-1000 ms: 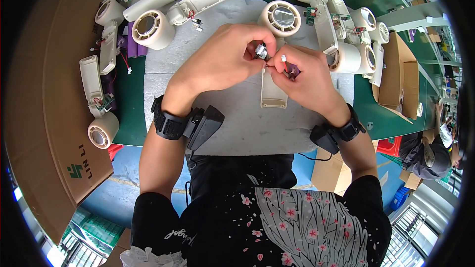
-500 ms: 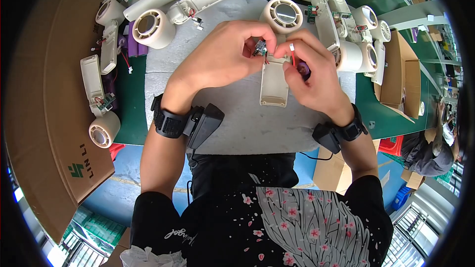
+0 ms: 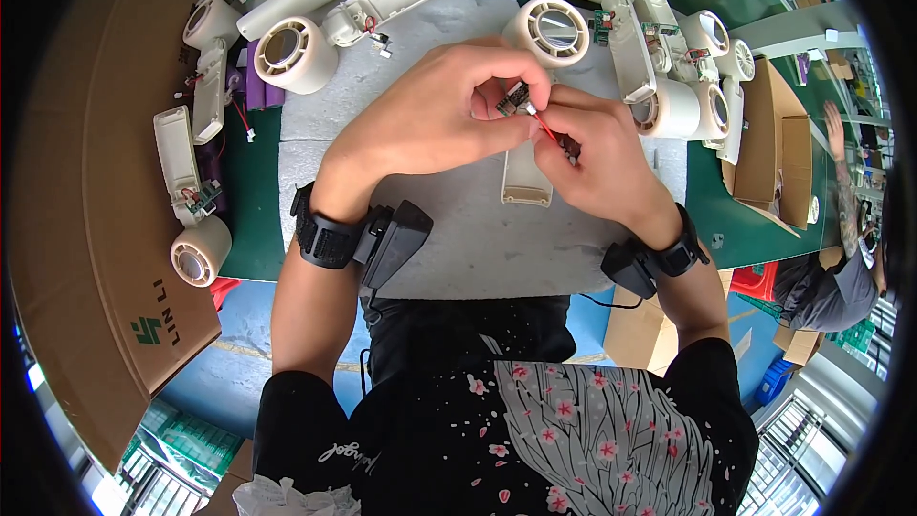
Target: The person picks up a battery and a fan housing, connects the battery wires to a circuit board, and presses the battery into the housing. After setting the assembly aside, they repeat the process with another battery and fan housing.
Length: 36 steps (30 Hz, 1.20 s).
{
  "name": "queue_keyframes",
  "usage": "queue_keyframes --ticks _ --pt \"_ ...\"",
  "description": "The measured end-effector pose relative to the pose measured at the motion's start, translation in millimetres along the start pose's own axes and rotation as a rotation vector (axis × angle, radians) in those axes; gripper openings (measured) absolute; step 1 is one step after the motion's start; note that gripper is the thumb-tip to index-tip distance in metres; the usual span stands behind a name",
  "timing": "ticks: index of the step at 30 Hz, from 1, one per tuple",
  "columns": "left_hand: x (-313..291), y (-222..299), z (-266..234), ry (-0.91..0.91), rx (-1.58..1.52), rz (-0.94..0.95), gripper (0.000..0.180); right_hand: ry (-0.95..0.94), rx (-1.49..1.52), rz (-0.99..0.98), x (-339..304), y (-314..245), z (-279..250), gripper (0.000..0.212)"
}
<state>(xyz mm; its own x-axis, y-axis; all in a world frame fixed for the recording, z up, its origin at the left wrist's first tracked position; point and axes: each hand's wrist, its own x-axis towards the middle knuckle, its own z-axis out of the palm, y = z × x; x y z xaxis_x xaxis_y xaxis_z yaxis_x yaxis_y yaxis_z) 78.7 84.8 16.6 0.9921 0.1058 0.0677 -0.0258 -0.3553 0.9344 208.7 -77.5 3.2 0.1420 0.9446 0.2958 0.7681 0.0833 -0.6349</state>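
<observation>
Circuit board [image 3: 514,98], a small one, is up in the air over the grey foam mat [image 3: 458,239], pinched between the thumb and fingers of the left hand [image 3: 430,110]. Right hand [image 3: 597,148] is curled in close with its fingers narrow around a red wire [image 3: 545,127], and the wire's little white plug [image 3: 531,108] sits right by the board's edge. Can't tell if it's actually seated, fingertips crowd it too much. Something dark is tucked in the right palm too, mostly hidden. Just below the hands there's an off-white shell piece [image 3: 526,180] lying on the mat, partly covered by them, and past it a round fan head [image 3: 551,32] near the mat's far edge. More fan bodies are piled along both sides, like the one at upper left [image 3: 296,55], plus some purple cells [image 3: 256,86] on the green tabletop [image 3: 253,229]. Big cardboard box [image 3: 105,182] at far left, smaller carton [image 3: 764,153] with its flaps up on the right, and a co-worker's hand [image 3: 834,124] off at the far right.
</observation>
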Motion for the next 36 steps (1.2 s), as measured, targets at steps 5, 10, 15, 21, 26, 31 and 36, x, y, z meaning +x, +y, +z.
queue_keyframes --ticks 5,10,15,21,26,31,36 --pt "1.8 -1.1 0.3 0.004 0.040 -0.003 0.013 0.004 0.023 0.029 -0.2 0.1 -1.5 0.003" --pt "1.6 -12.1 -0.2 0.080 -0.088 -0.048 0.017 -0.047 0.017 0.066 2.5 -4.1 -5.9 0.007" --pt "4.0 -7.3 -2.4 0.060 -0.158 -0.175 0.020 0.112 0.010 0.050 3.5 -6.1 0.4 0.019" --pt "4.2 -9.1 -2.4 0.059 -0.139 -0.235 0.023 0.286 -0.009 -0.007 3.2 1.9 1.1 0.019" --pt "3.7 -10.3 -2.3 0.078 -0.157 -0.201 0.027 0.282 0.008 0.021 2.4 4.2 2.4 0.013" --pt "3.7 -12.0 -2.1 0.076 -0.174 -0.178 0.024 0.258 0.073 0.080 4.9 1.4 1.4 0.009" --pt "3.6 -9.5 -4.0 0.050 -0.163 -0.200 0.016 0.259 0.103 0.093 3.9 4.1 1.9 0.009"
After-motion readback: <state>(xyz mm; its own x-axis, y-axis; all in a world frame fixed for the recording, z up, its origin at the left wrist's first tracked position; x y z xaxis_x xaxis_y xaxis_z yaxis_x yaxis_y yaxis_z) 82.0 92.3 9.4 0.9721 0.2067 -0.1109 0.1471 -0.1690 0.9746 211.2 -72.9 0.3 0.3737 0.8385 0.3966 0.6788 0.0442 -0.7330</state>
